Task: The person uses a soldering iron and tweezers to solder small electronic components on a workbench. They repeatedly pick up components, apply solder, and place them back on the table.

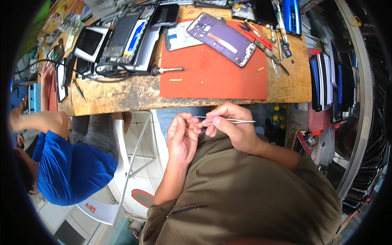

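In front of my body, just off the bench's near edge, my right hand pinches a pair of thin metal tweezers. Their tips point left, toward the fingers of my left hand. Those fingers are curled and pressed together at the tips; whatever they hold is too small to make out. Beyond both hands lies a red-orange mat with a purple phone housing on it. A soldering iron rests over the mat's left edge.
Opened phones and a black cable crowd the bench's left. Screwdrivers and a blue phone are at the right. A co-worker in a blue shirt sits to my left. Upright phone cases stand right of the bench.
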